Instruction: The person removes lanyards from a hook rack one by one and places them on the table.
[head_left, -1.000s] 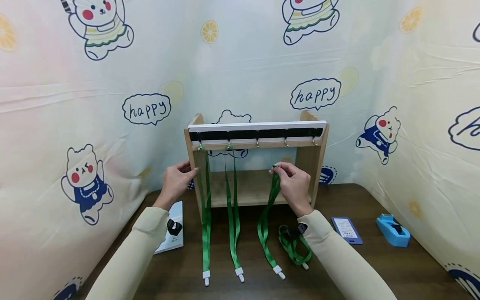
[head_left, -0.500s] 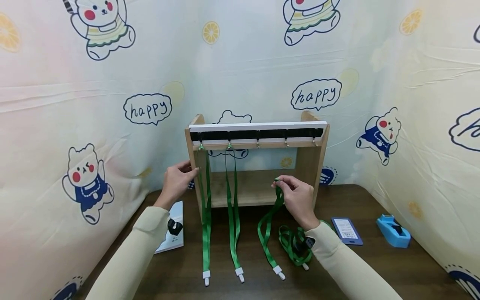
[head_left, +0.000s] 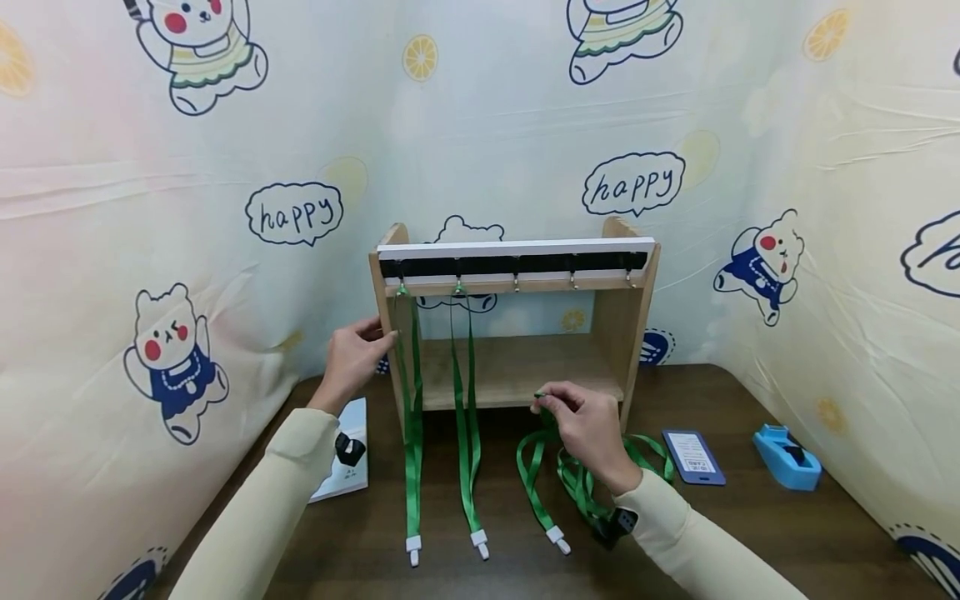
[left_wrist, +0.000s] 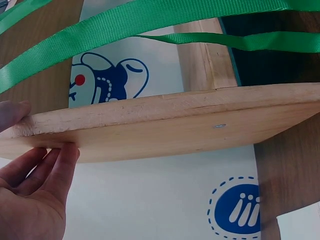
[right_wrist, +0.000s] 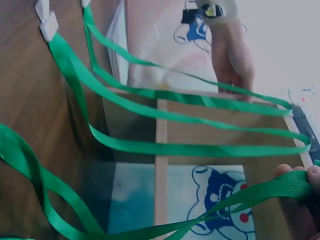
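My left hand point(head_left: 354, 360) grips the left side panel point(left_wrist: 165, 125) of a wooden rack point(head_left: 525, 360), thumb on one face and fingers on the other. My right hand point(head_left: 591, 427) pinches the loop end of a green lanyard point(right_wrist: 277, 187) low before the rack's shelf; its white clip point(head_left: 557, 537) lies on the table. Two more green lanyards hang from the two leftmost hooks, one near the left panel point(head_left: 413, 500) and another point(head_left: 475, 442) beside it. The hooks to the right, such as the middle hook point(head_left: 516, 283), carry nothing. Another green lanyard point(head_left: 579, 483) lies bunched, partly behind my right wrist.
On the dark table point(head_left: 450, 575), a blue card holder point(head_left: 693, 457) lies right of the bunched lanyard. Farther right stands a light blue tape dispenser point(head_left: 787, 458). A white and pale blue flat item point(head_left: 354, 423) sits behind my left forearm. Patterned cloth point(head_left: 480, 117) surrounds the table.
My right hand has come down from in front of the shelf opening towards the table, and the pinched lanyard has sagged lower. My left hand stays on the panel.
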